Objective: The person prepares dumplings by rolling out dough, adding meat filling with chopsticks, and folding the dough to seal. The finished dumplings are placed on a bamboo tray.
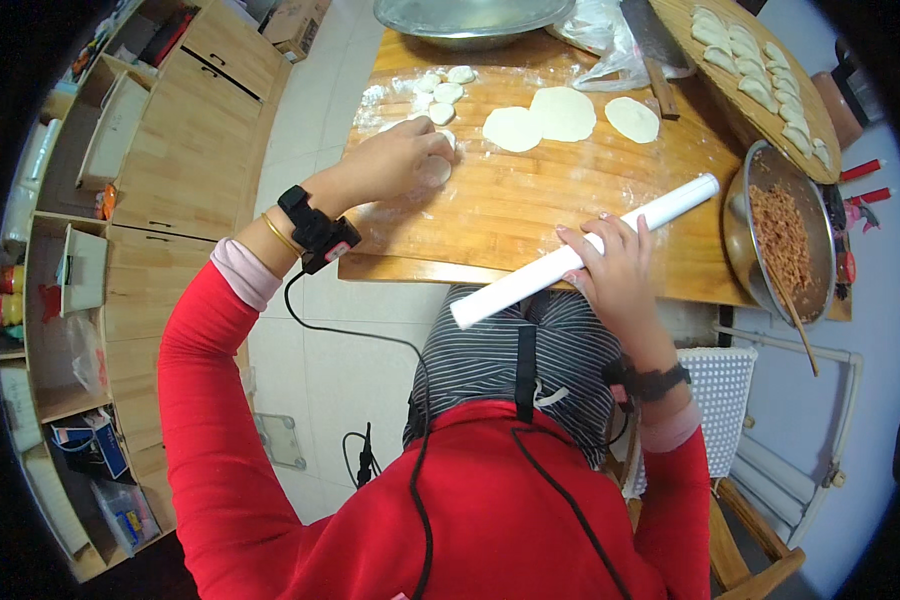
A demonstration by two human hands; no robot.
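My left hand point(397, 161) is over the left side of the wooden board point(450, 225), its fingers curled at a small flattened dough round point(436, 172) that looks slightly blurred. Several more small dough pieces point(448, 93) lie in flour just beyond it. My right hand point(611, 262) grips a white rolling pin point(517, 289), which slants across the board's front edge with its near end past the edge. Two rolled dough wrappers overlap in the middle of the board, the larger wrapper point(562, 114) partly over the smaller wrapper point(511, 130). A separate wrapper point(631, 120) lies to their right.
At the right stands a metal bowl point(742, 217) of minced filling point(780, 236) with chopsticks point(791, 319) in it. Behind it, a round tray point(679, 34) bears rows of dumplings point(750, 67). A cleaver point(661, 86), plastic bag point(607, 49) and metal basin point(472, 22) lie at the back.
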